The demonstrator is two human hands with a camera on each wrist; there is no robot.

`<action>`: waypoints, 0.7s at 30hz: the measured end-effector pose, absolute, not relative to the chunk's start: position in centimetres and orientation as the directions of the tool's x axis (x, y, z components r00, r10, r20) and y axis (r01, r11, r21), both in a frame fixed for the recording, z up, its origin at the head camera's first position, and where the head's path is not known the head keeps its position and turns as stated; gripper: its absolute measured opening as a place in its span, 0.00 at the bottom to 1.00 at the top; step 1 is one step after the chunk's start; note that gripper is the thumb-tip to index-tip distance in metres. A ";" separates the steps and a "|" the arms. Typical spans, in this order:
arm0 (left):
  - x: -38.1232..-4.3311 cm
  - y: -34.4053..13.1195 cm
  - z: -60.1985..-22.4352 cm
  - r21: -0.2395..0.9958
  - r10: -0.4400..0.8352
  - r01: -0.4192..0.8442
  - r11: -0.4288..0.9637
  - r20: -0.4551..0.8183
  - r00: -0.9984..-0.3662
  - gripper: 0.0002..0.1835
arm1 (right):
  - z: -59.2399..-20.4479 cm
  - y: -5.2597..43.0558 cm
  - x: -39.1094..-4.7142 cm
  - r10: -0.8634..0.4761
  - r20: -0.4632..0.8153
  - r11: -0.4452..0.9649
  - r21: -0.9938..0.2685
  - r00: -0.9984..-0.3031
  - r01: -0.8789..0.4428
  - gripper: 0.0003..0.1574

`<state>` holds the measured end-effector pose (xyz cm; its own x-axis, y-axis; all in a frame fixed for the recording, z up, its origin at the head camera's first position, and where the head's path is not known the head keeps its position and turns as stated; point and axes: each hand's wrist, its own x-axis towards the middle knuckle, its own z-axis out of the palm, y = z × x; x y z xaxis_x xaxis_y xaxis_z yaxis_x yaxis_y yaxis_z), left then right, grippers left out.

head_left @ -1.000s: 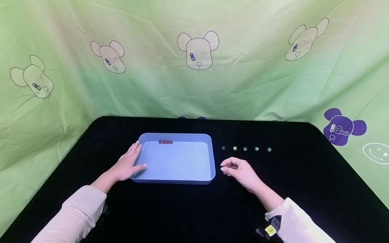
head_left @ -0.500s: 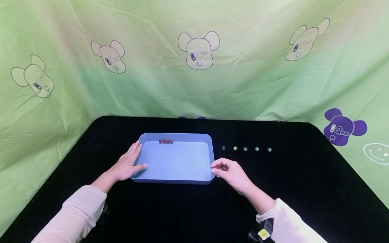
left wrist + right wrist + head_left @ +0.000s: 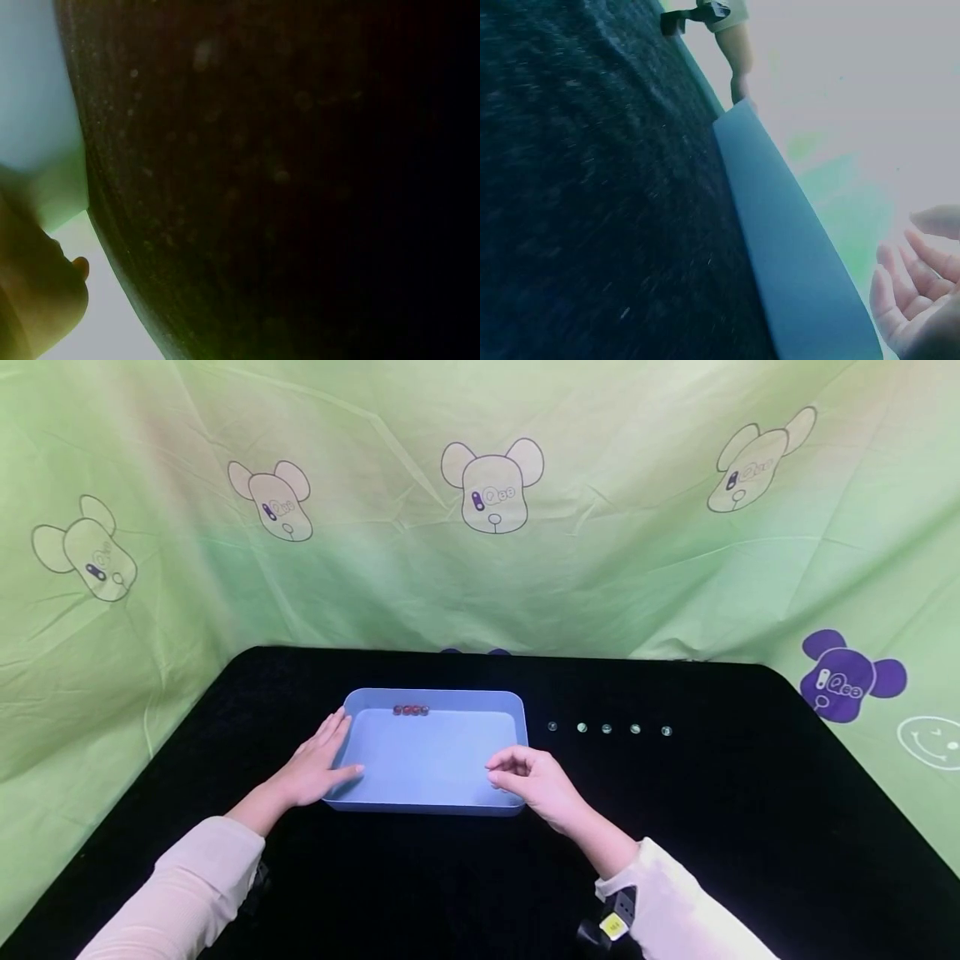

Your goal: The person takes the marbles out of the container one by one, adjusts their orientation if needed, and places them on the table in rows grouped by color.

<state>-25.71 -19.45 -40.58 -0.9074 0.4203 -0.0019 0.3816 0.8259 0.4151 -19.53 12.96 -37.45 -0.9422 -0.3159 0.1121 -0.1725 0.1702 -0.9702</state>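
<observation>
A blue rectangular tray (image 3: 423, 807) lies on the black tabletop. My left hand (image 3: 309, 768) rests at its left edge, fingers straight along the wall and thumb reaching over the rim. Above the tray's right part is my right hand (image 3: 534, 781), its fingers bent and thumb close to the index finger. Whether a small thing sits between those fingertips cannot be made out. The right wrist view also shows the bent fingers of this hand (image 3: 922, 289) beyond the tray's side wall (image 3: 791, 247). Several small dark-red glass marbles (image 3: 411, 710) sit in a row along the tray's far wall.
Several clear marbles (image 3: 607, 728) lie spaced out in a row on the black cloth (image 3: 720, 810), right of the tray. A green printed curtain (image 3: 360, 585) hangs behind and at both sides of the table.
From beside the tray, my right hand has moved left across its right rim to over the inside. My left hand, the tray and the marbles have stayed put.
</observation>
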 end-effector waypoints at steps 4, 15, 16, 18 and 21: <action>-25.8 -19.5 -40.6 0.422 0.418 0.379 0.824 -0.001 -0.908 0.43 | -37.5 11.9 -20.4 -0.326 0.118 0.170 -0.969 -0.938 -0.181 0.15; -25.7 -19.4 -40.5 0.421 0.413 0.370 0.828 -0.013 -0.911 0.43 | -36.7 9.5 -22.5 -0.331 0.082 0.149 -0.979 -0.940 -0.138 0.15; -25.7 -19.4 -40.5 0.421 0.413 0.370 0.828 -0.012 -0.911 0.44 | -36.6 9.4 -22.7 -0.329 0.079 0.146 -0.980 -0.941 -0.134 0.15; -25.7 -19.4 -40.5 0.422 0.413 0.370 0.828 -0.013 -0.911 0.44 | -36.3 9.1 -23.1 -0.326 0.076 0.143 -0.981 -0.942 -0.129 0.14; -25.7 -19.4 -40.5 0.423 0.413 0.370 0.827 -0.012 -0.911 0.44 | -36.1 8.7 -23.8 -0.312 0.078 0.142 -0.982 -0.947 -0.127 0.12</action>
<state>-25.67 -19.37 -40.46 -0.9105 0.4133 -0.0118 0.3700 0.8272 0.4230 -23.78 8.71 -36.11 -0.9470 -0.3118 0.0777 -0.1273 0.1421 -0.9816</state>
